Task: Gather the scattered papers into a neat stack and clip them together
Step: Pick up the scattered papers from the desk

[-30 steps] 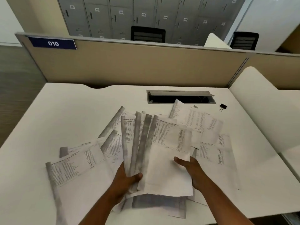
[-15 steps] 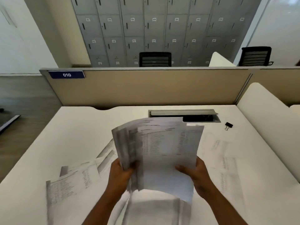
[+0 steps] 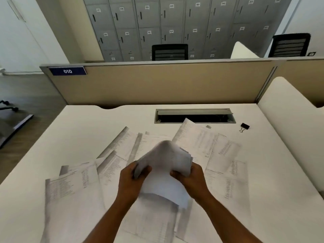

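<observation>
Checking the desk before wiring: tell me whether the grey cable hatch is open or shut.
Open. The grey cable hatch in the white desk shows its flap raised over a dark slot.

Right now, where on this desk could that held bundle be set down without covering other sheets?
Bare desk lies far left, between its edge and the scattered papers, and right around the binder clip. The middle is crowded.

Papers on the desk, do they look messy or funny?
Yes. Loose sheets lie crooked across the desk, overlapping. The bundle gripped by both hands is bent, edges uneven.
</observation>
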### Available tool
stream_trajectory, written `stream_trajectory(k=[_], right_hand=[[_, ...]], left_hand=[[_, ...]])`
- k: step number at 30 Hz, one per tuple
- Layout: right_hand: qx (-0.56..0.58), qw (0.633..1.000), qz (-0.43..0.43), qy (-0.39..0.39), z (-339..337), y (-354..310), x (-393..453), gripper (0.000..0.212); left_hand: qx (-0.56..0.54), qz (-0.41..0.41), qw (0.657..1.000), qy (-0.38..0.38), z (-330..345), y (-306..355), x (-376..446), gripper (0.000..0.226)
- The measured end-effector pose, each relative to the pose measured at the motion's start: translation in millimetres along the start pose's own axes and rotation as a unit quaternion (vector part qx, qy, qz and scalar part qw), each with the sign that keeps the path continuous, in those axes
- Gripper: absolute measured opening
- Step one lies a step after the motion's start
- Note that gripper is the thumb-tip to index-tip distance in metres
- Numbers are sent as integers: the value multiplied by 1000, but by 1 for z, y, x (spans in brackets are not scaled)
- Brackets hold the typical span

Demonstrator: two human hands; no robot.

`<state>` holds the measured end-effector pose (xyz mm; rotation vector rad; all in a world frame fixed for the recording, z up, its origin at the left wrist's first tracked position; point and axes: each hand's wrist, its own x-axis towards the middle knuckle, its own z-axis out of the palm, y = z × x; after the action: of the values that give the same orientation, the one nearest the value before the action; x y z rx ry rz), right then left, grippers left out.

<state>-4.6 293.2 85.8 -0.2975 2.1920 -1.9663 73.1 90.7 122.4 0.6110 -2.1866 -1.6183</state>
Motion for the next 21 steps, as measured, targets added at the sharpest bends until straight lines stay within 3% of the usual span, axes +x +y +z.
stream_trajectory(k=[2, 5, 7, 11, 15, 17, 21], right_hand=[[26, 999, -27, 24, 3, -12, -6, 19], [45, 995, -91, 8, -10, -29, -4, 44], [3, 996, -94, -3, -9, -27, 3, 53], [-9, 999, -44, 31, 14, -17, -2, 48], [42, 996, -46, 71, 8, -27, -8, 44], [39, 995, -60, 73, 2, -27, -6, 42], [-23, 996, 17, 83, 21, -15, -6, 42]], left_hand=[[-35, -2, 998, 58, -2, 7, -5, 17], [-66, 44, 992, 103, -13, 12, -9, 27], [-58, 55, 994, 72, -13, 12, -8, 36], [29, 43, 999, 18, 2, 6, -8, 59], [-20, 84, 995, 49, -4, 18, -5, 21], [-34, 94, 994, 35, -8, 21, -4, 22], [-8, 42, 998, -48, -9, 3, 2, 18]])
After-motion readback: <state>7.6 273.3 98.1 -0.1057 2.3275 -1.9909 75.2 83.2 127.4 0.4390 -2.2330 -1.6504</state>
